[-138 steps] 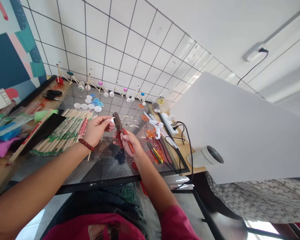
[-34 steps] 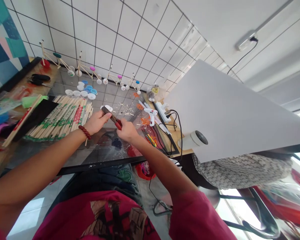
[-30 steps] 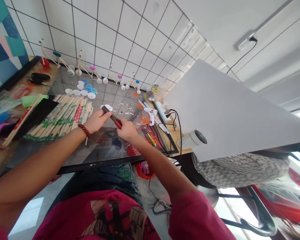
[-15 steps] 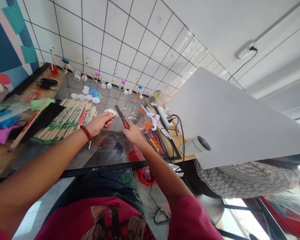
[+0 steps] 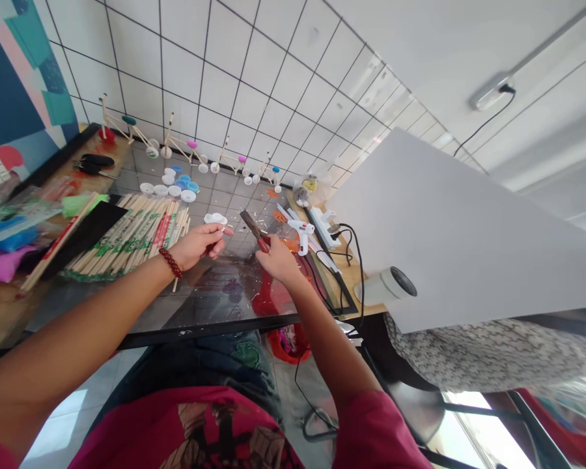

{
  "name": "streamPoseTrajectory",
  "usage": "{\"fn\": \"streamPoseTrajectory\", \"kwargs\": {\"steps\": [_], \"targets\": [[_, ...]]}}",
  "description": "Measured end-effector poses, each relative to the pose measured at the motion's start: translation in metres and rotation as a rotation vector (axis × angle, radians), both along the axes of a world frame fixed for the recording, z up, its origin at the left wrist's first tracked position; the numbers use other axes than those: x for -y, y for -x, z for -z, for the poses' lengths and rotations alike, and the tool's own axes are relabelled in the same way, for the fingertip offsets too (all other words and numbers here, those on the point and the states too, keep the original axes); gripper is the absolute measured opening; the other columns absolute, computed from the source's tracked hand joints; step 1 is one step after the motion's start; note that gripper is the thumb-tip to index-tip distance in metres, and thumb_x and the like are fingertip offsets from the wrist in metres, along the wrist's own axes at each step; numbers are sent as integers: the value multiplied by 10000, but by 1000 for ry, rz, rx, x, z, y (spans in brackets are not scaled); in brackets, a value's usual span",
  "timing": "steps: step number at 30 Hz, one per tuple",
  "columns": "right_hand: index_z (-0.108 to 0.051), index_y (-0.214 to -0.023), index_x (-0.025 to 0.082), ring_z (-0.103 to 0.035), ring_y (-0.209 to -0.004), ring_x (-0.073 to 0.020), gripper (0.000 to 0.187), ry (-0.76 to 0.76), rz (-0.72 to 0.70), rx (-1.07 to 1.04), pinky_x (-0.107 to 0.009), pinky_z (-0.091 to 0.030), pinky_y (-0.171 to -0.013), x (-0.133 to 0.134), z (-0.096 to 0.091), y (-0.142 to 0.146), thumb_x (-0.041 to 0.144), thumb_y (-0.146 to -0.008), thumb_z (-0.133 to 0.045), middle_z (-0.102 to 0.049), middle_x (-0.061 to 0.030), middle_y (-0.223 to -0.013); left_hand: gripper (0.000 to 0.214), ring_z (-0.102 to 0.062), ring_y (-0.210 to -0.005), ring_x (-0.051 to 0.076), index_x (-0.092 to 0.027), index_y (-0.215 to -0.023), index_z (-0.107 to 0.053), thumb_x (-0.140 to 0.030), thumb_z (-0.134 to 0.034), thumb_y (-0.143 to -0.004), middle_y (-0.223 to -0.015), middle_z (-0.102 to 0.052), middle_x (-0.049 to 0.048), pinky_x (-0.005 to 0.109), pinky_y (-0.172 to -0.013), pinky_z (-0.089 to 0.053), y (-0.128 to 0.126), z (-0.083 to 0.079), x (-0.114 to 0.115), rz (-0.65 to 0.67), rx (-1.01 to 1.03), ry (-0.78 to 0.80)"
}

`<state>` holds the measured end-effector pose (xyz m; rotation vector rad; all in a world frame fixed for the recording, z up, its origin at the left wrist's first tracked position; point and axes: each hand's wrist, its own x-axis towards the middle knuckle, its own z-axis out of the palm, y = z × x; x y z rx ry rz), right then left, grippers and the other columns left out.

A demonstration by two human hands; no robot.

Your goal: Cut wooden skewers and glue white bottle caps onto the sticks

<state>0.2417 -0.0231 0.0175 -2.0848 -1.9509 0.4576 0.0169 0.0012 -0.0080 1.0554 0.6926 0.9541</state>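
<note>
Hands are apart, just above the glass-topped bench. From the left, I see bundled chopsticks, my left hand pinching a small white plastic piece, then red-handled pliers gripped in my right hand, with a hot glue gun just beyond.

On your bench: left hand mid-bench, right hand on the pliers to its right. Chopsticks lie toward the left edge, bottle caps behind them, stick bicycles along the far edge, glue gun toward the right edge.
</note>
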Motion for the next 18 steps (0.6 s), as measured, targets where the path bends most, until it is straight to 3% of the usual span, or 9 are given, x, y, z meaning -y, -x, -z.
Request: {"fn": "streamPoseTrajectory", "kwargs": {"steps": [3, 7, 11, 18], "targets": [[-539, -1201, 169, -642, -1104, -318, 482, 35, 80, 105, -420, -485, -922, 2, 2, -7, 519, -871, -569, -659, -159, -1165, 283, -486, -484, 111, -149, -1013, -655, -322, -699, -793, -570, -565, -18, 224, -494, -400, 0, -1, 0, -3, -3, 19], [-548, -1160, 160, -643, -1105, -327, 551, -8, 83, 208, -409, -494, -897, 9, 11, -9, 625, -867, -583, -657, -173, -1156, 281, -502, -508, 100, -134, -991, -688, -298, -727, -767, -624, -595, 2, 217, -501, -400, 0, -2, 0, -20, 10, 53], [-558, -1150, 152, -624, -1123, -338, 580, -86, 84, 288, -410, -495, -897, 11, 20, -8, 651, -856, -598, -634, -182, -1180, 238, -421, -462, 80, -124, -973, -697, -263, -704, -779, -552, -519, -27, 212, -476, -370, 2, -2, 0, 3, 86, 99], [-560, -1189, 126, -611, -1144, -360, 621, -85, 156, 284, -429, -496, -901, 0, 23, -14, 654, -864, -580, -605, -210, -1218, 201, -519, -495, 110, -132, -918, -665, -263, -697, -768, -626, -624, 20, 229, -497, -401, 3, -1, -1, -28, 67, 109]]}}
